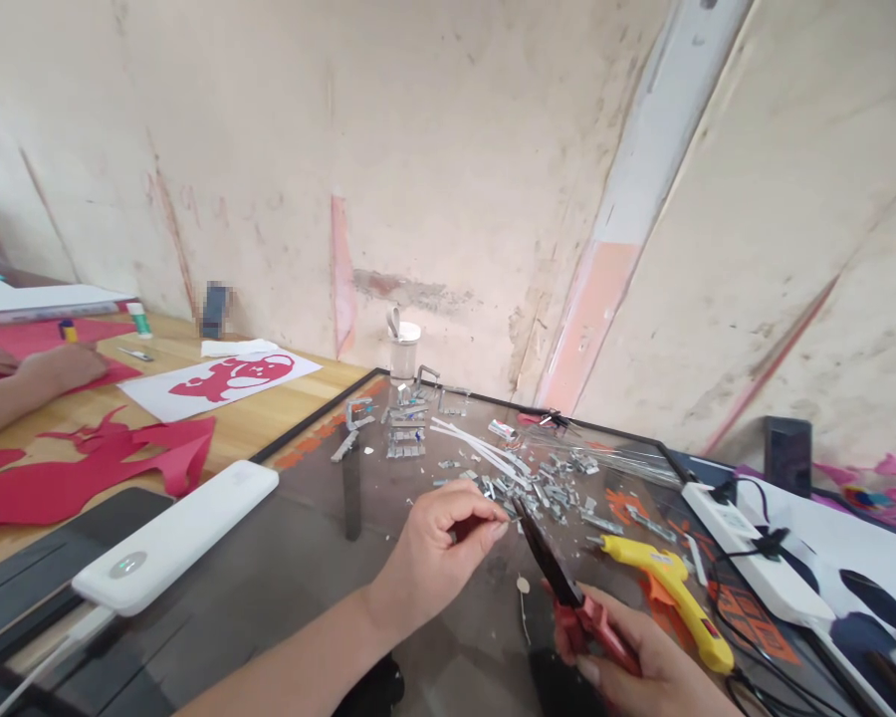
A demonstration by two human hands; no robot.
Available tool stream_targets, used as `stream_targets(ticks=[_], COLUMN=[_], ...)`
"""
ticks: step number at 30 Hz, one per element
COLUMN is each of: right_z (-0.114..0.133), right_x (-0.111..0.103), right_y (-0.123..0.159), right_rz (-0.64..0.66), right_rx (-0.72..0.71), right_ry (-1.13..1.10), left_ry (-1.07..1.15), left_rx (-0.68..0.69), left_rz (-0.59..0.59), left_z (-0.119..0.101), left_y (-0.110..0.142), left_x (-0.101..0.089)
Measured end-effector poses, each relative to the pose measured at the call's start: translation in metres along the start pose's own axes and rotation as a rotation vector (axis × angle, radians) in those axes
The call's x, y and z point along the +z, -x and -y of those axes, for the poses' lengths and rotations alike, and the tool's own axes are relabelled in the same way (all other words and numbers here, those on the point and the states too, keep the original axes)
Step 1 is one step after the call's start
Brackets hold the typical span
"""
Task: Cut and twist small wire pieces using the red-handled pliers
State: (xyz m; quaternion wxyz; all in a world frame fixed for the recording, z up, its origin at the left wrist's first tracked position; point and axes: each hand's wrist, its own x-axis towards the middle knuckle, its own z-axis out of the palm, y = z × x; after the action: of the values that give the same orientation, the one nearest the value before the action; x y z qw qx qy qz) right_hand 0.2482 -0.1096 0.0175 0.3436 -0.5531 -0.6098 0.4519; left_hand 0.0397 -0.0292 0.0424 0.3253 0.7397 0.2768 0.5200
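Observation:
My left hand (pixel 444 543) is closed in a pinch above the dark table, thumb against forefinger; what lies between the fingertips is too small to make out. My right hand (pixel 631 647) is wrapped round the red handles of a pair of pliers (pixel 557 563). The dark jaws point up and left, close to my left fingertips. Beyond both hands lies a heap of small grey metal-like pieces (pixel 545 488), with white strips (pixel 474 446) beside it. Several little built-up grey shapes (pixel 407 433) stand farther back, near a clear jar with a white lid (pixel 405 349).
A yellow glue gun (pixel 668 578) lies on the right, near a white power strip (pixel 762 563) with black cables. On the left are a white power bank (pixel 179 538), red paper cut-outs (pixel 97 463) and another person's hand (pixel 60 370). A wall rises behind.

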Motion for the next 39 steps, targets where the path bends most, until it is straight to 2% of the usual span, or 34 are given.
stream_targets(ticks=[9, 14, 27, 31, 36, 39], right_z=[0.004, 0.003, -0.001, -0.008, -0.023, -0.025], right_x=[-0.001, 0.000, -0.001, -0.003, -0.008, -0.007], right_y=[-0.001, -0.001, -0.005, -0.006, -0.005, -0.006], right_rz=[0.046, 0.008, -0.077, -0.152, -0.347, -0.391], right_rx=[0.044, 0.040, -0.071, -0.122, -0.155, -0.215], right_ry=[0.003, 0.020, 0.241, 0.367, 0.626, 0.684], left_ry=[-0.044, -0.044, -0.004, 0.041, 0.255, 0.412], left_rx=[0.004, 0.003, -0.061, -0.162, -0.494, -0.588], left_rz=[0.002, 0.003, -0.052, -0.062, -0.025, -0.039], left_z=[0.001, 0.001, 0.005, 0.003, 0.005, 0.007], left_y=[0.001, 0.000, 0.003, 0.003, 0.002, 0.001], left_x=[0.001, 0.000, 0.005, 0.006, 0.010, 0.013])
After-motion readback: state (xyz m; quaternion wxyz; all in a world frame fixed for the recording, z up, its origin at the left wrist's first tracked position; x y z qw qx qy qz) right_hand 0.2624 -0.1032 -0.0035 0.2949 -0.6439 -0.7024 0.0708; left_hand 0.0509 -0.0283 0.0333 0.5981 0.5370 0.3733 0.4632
